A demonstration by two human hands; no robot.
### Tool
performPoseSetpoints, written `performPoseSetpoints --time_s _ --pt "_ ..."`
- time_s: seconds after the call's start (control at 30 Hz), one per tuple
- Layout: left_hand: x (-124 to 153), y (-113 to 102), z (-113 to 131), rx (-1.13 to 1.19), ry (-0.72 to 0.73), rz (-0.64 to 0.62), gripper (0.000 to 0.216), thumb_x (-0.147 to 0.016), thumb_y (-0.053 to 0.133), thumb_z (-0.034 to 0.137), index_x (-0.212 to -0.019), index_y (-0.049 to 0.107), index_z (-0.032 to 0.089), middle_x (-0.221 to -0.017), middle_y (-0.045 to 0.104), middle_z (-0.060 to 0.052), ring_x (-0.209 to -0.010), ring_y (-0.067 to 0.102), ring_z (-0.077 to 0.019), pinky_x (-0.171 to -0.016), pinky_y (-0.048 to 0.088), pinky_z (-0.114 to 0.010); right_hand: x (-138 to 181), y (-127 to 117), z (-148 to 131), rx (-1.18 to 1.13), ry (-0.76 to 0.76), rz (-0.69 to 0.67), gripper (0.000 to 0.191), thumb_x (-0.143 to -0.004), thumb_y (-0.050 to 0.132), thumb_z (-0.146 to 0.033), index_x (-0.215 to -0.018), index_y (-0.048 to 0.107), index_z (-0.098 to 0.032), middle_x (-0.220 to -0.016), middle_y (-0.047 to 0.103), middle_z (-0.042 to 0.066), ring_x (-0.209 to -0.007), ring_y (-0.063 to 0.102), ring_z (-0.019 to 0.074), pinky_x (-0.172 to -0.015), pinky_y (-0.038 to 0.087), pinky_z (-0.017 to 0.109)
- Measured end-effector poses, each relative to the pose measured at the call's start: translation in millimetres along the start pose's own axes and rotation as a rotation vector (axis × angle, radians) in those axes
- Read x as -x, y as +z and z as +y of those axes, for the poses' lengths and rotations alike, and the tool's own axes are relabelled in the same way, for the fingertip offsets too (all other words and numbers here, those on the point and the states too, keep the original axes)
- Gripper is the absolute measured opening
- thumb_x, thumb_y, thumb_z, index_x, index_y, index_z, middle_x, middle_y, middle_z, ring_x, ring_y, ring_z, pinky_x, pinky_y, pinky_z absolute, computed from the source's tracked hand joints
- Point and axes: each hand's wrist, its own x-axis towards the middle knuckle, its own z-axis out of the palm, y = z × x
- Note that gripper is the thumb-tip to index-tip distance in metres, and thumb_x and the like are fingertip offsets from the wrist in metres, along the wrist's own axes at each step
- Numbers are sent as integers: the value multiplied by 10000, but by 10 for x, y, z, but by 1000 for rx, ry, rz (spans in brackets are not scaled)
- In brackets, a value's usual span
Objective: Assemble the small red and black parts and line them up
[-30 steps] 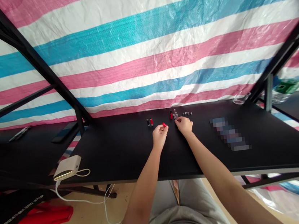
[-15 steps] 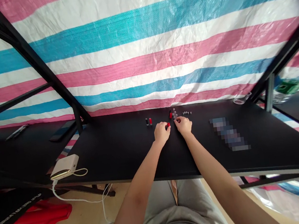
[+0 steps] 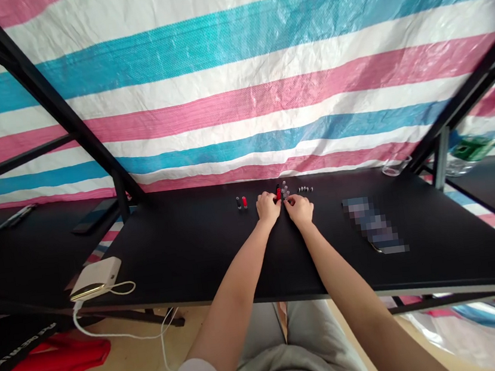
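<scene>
Grip: left hand (image 3: pixel 269 209) has its fingers curled at the small red and black pieces (image 3: pixel 278 193); cannot tell whether one is grasped, as the fingertips cover the contact. Right hand (image 3: pixel 299 210), just beside it, has thumb and fingers brought together in front of the cluster of clear pieces (image 3: pixel 284 189); contents of the pinch not discernible.

Layout, left to right: pen (image 3: pixel 15 217) and dark flat slab (image 3: pixel 94 217) on the neighbouring surface. White box (image 3: pixel 97 277) near the front left edge of the black table (image 3: pixel 182 241), white cable attached. Black cylinder (image 3: pixel 238 203) and red cylinder (image 3: pixel 245 202) upright side by side, left of the left hand. Then both hands with the pieces above; a short row of shiny pieces (image 3: pixel 306 189) beyond the right hand; pixelated flat item (image 3: pixel 374 224); clear cup (image 3: pixel 396 166); green-labelled bottle (image 3: pixel 471 149) at far right.
</scene>
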Motion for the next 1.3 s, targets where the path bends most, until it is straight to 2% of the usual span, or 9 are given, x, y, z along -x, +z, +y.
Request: performPoseSetpoints --time_s 0.27,0.5,0.73,0.87,1.0,1.17,1.3 --pt "-3 20 -8 35 -14 11 119 -759 585 274 -829 633 191 -935 559 -78 -931 502 -223 -779 420 -338 -5 12 12 -32 -7 12 228 -770 502 -330 -910 638 -212 -814 649 35 -875 541 208 -754 342 315" --pt "229 -168 -65 34 26 -10 142 -740 600 240 -871 621 188 -953 571 -81 -931 508 -222 -789 427 -337 7 3 -1 -33 -4 13 205 -769 510 -320 -890 635 -212 -810 647 36 -876 540 204 -759 342 312" --pt "576 -342 -205 197 73 178 178 -788 500 173 -939 594 182 -899 610 -56 -851 539 -171 -815 430 -310 14 -3 -9 -16 2 -1 225 -774 510 -327 -917 636 -207 -827 649 37 -886 538 209 -767 339 322" --pt "616 -417 -276 242 9 250 267 -788 479 154 -1039 566 187 -850 622 -52 -828 551 -171 -829 425 -317 38 2 -8 -1 -8 9 243 -780 493 -330 -931 634 -201 -856 646 51 -906 532 220 -775 338 331" --pt "584 -501 -320 226 -93 308 416 -792 447 144 -1207 473 169 -847 621 -67 -846 553 -191 -831 416 -331 86 -4 11 45 -28 26 251 -785 492 -339 -939 625 -193 -926 639 74 -941 517 241 -783 337 354" --pt "559 -531 -400 195 -142 298 527 -782 441 129 -1304 385 185 -846 612 -71 -871 554 -206 -830 411 -330 171 -66 -8 106 -41 44 228 -781 517 -335 -894 611 -161 -953 627 114 -939 513 253 -780 328 368" --pt "553 -533 -449 162 -153 270 559 -785 437 139 -1335 355 196 -852 602 -79 -863 551 -212 -814 416 -330 227 -142 -97 66 -49 55 188 -798 498 -333 -803 582 -165 -844 623 89 -868 538 226 -756 336 343"
